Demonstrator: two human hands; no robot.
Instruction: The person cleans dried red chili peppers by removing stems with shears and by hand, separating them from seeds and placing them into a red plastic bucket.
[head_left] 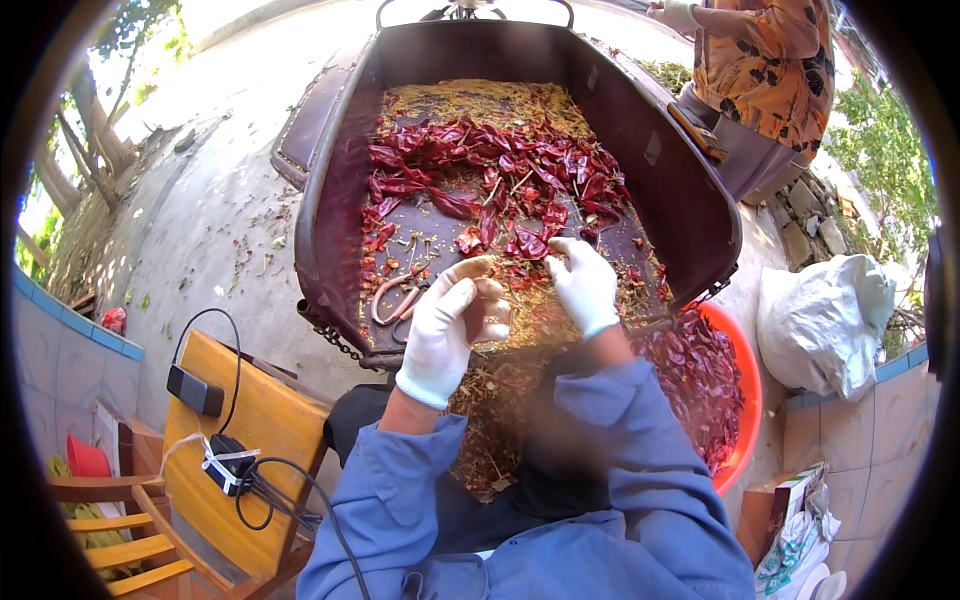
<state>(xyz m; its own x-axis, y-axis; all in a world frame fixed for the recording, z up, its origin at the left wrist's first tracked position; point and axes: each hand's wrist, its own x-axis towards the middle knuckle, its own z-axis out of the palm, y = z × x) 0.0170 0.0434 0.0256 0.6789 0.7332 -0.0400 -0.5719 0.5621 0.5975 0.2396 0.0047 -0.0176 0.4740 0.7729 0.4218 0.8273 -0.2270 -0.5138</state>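
A white knit glove covers each hand. My left hand [455, 308] hovers over the near end of a dark red metal cart bed [668, 190], fingers curled inward; whatever they hold, if anything, is hidden. To its right, my right hand [584, 286] has thumb and forefinger together at the edge of a dried red chili pepper [528, 243]. Beyond both hands lies a heap of dried red chilies [490, 160] in the bed. Scissors with pinkish handles [392, 298] rest left of my left hand among stem bits and yellow seeds [530, 318].
An orange-red basin [745, 400] filled with chilies stands by my right arm. A white sack [828, 320] sits farther right. At left, a wooden bench [270, 400] bears black adapters [195, 390] and cables. Another person in an orange patterned top [765, 70] stands beyond the cart's right side.
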